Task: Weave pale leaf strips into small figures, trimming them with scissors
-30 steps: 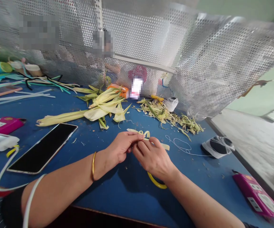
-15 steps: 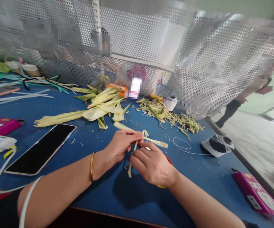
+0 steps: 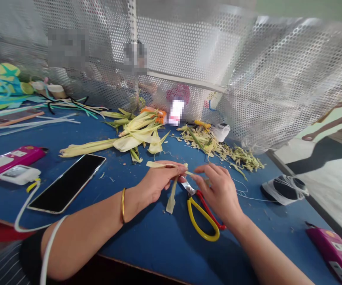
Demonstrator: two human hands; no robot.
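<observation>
My left hand (image 3: 163, 180) pinches pale corn husk strips (image 3: 171, 198) between thumb and fingers; one end hangs down and another sticks out to the left. On the right, my right hand (image 3: 218, 188) has its thumb and forefinger closed on the strip end that points its way. Scissors (image 3: 203, 215) with one yellow and one red handle lie on the table under and between the hands, their blades partly covered. Beyond my hands is a pile of corn husks (image 3: 129, 140). A white thread (image 3: 242, 190) runs from behind my right hand to a dark spool (image 3: 285, 190).
On the blue table (image 3: 147, 245), a phone (image 3: 67, 184) and a magenta device (image 3: 13, 158) with a white cable lie left. Husk scraps (image 3: 218, 146) lie at the back right, near another magenta device (image 3: 335, 249). A perforated screen (image 3: 182, 43) stands behind; people are beyond it.
My right hand has shifted right and up, from beside the hanging strip to the strip's right end. The scissors now show on the table. The view has turned slightly left.
</observation>
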